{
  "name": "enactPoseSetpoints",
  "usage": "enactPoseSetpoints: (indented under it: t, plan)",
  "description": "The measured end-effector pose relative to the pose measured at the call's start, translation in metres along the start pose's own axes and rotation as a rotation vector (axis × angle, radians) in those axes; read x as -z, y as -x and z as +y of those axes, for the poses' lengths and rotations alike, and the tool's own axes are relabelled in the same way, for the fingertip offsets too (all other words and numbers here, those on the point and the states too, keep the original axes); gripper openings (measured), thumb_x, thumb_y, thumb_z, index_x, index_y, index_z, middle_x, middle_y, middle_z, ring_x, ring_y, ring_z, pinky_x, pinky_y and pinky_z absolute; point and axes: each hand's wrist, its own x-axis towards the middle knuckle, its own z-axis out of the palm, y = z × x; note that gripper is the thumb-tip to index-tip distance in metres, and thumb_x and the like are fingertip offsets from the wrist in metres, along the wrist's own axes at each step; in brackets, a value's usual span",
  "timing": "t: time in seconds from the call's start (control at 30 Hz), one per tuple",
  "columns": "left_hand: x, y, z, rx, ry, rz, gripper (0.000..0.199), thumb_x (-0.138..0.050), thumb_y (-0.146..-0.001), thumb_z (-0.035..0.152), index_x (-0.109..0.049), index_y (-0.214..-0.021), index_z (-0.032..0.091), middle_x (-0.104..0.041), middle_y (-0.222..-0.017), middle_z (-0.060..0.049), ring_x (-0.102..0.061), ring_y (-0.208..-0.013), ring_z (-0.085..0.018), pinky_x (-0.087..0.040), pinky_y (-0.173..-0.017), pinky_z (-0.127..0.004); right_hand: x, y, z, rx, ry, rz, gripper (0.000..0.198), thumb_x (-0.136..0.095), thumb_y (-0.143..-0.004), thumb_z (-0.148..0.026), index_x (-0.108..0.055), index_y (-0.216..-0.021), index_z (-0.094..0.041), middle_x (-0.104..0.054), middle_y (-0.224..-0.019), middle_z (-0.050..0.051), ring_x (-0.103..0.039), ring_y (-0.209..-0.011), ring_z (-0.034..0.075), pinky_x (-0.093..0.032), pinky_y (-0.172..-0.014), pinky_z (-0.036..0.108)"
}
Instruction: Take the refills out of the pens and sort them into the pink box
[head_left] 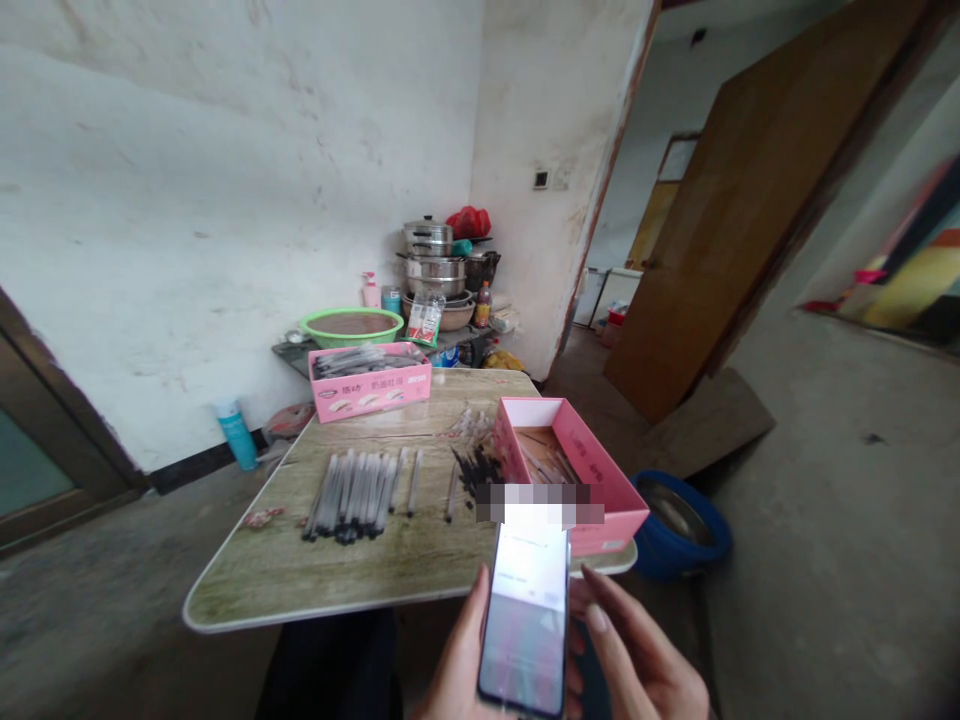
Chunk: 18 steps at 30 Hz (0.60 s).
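Note:
My left hand (459, 655) is wrapped around a smartphone (523, 620) held upright over the table's near edge, its screen lit. Pixelation covers the phone's top end. Close by the phone's right side is my right hand (649, 650), thumb and forefinger apart and nothing held between them. Beyond the phone, a row of clear pen barrels with black ends (352, 495) lies on the table (255, 575). Small black parts (476, 470) and small clear parts (472, 425) are heaped beside an open pink box (604, 470) with a few pens inside.
Another pink box (371, 390), full of pens, stands at the table's back left. Behind it are a green-rimmed basin (351, 325) and stacked steel pots (433, 270). A blue tub (682, 525) sits on the floor at right, near a wooden door (720, 230).

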Motion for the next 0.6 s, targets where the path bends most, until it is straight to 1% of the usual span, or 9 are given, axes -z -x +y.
enactPoseSetpoints:
  t: [0.07,0.17,0.23,0.27,0.3,0.4,0.53,0.6]
  plan:
    - [0.002,0.001,-0.001,0.024,0.003,-0.023,0.095,-0.024,-0.082,0.080,-0.070,-0.105,0.000,-0.071,-0.083,-0.018,-0.067,-0.072,-0.025,-0.048,-0.070,-0.033,0.003,-0.007,-0.001,0.043,0.047,-0.037,0.047,-0.072,-0.075,-0.049,-0.072,-0.109,-0.017,-0.075,-0.099,0.011,-0.071,-0.066,0.024,-0.053,-0.042,0.023]
    - [0.004,0.002,-0.002,0.042,-0.013,-0.038,0.097,-0.022,-0.083,0.079,-0.067,-0.109,-0.002,-0.071,-0.085,-0.019,-0.067,-0.073,-0.025,-0.047,-0.072,-0.034,0.010,-0.018,0.000,0.152,0.135,-0.079,0.046,-0.071,-0.078,-0.046,-0.069,-0.116,-0.019,-0.073,-0.106,0.010,-0.072,-0.084,0.025,-0.059,-0.062,0.023]
    - [0.005,0.003,-0.003,0.043,-0.024,-0.043,0.098,-0.021,-0.083,0.079,-0.066,-0.111,-0.003,-0.071,-0.086,-0.019,-0.067,-0.073,-0.025,-0.046,-0.071,-0.034,0.012,-0.022,0.001,0.202,0.165,-0.088,0.046,-0.069,-0.080,-0.043,-0.066,-0.121,-0.020,-0.072,-0.110,0.009,-0.070,-0.095,0.024,-0.058,-0.073,0.022]
    - [0.005,0.003,-0.003,0.041,-0.027,-0.046,0.098,-0.021,-0.083,0.079,-0.066,-0.112,-0.003,-0.071,-0.085,-0.019,-0.067,-0.073,-0.026,-0.046,-0.071,-0.034,0.012,-0.023,0.001,0.216,0.172,-0.094,0.047,-0.067,-0.082,-0.042,-0.064,-0.123,-0.021,-0.072,-0.111,0.009,-0.070,-0.097,0.023,-0.058,-0.076,0.022]
    - [0.005,0.003,-0.002,0.034,-0.028,-0.046,0.098,-0.021,-0.083,0.079,-0.065,-0.113,-0.002,-0.071,-0.084,-0.019,-0.067,-0.073,-0.026,-0.046,-0.071,-0.034,0.011,-0.023,0.001,0.221,0.176,-0.104,0.048,-0.066,-0.083,-0.042,-0.063,-0.126,-0.021,-0.071,-0.112,0.009,-0.070,-0.096,0.023,-0.058,-0.075,0.022]
    - [0.005,0.004,-0.001,0.017,-0.032,-0.035,0.095,-0.021,-0.083,0.079,-0.066,-0.114,0.000,-0.071,-0.083,-0.018,-0.066,-0.073,-0.025,-0.045,-0.071,-0.033,0.006,-0.019,-0.002,0.207,0.166,-0.136,0.051,-0.066,-0.083,-0.043,-0.060,-0.128,-0.021,-0.071,-0.112,0.010,-0.071,-0.086,0.023,-0.059,-0.065,0.022]
    - [0.002,0.006,0.002,0.001,-0.045,-0.020,0.096,-0.021,-0.084,0.078,-0.069,-0.104,-0.002,-0.070,-0.082,-0.019,-0.066,-0.071,-0.025,-0.046,-0.069,-0.033,-0.001,-0.015,-0.004,0.156,0.130,-0.166,0.054,-0.067,-0.081,-0.045,-0.060,-0.129,-0.022,-0.070,-0.112,0.010,-0.071,-0.073,0.021,-0.058,-0.055,0.024]
    - [-0.001,0.007,0.005,-0.015,-0.041,-0.013,0.096,-0.020,-0.084,0.078,-0.070,-0.101,-0.003,-0.070,-0.083,-0.020,-0.066,-0.070,-0.024,-0.047,-0.068,-0.033,-0.003,-0.016,-0.002,0.139,0.129,-0.181,0.054,-0.066,-0.082,-0.045,-0.059,-0.130,-0.022,-0.070,-0.113,0.010,-0.071,-0.071,0.021,-0.057,-0.052,0.023]
